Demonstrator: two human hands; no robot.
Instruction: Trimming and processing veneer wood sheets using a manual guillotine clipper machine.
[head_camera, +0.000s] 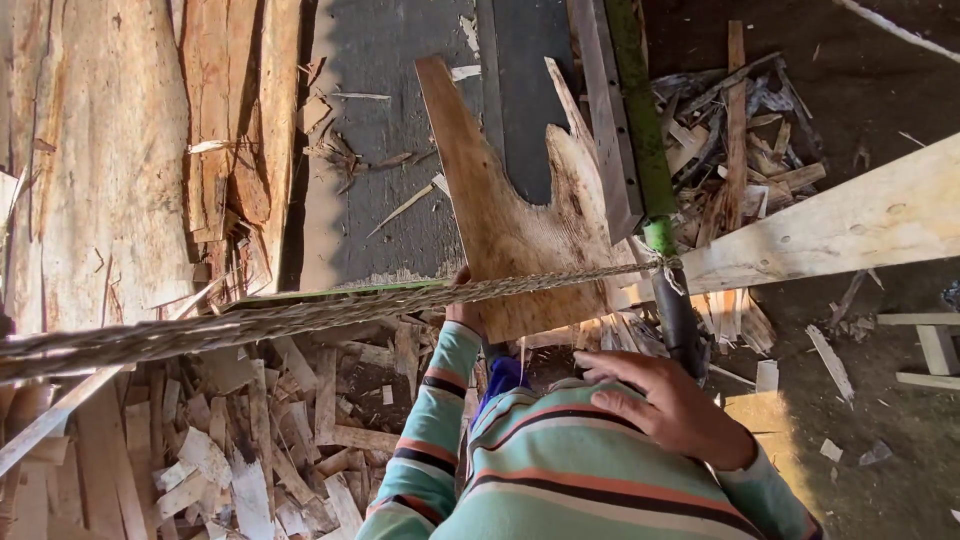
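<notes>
Left hand (462, 312) gripped notched, pale-brown offcut board (510, 230) at grey bench's near edge; right hand (670, 405) lay open on striped torso (idle). Risk judged: splinters, board slipping against taut braided rope (300, 318).

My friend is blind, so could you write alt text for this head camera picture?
A person's left hand grips a jagged, notched plywood offcut on a grey workbench, while the right hand rests on their striped shirt. A braided rope crosses the view above wood scraps.

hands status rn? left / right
Left hand: gripping the lower edge of the forked wood slab.
Right hand: open, flat against the striped shirt, holding nothing.
</notes>
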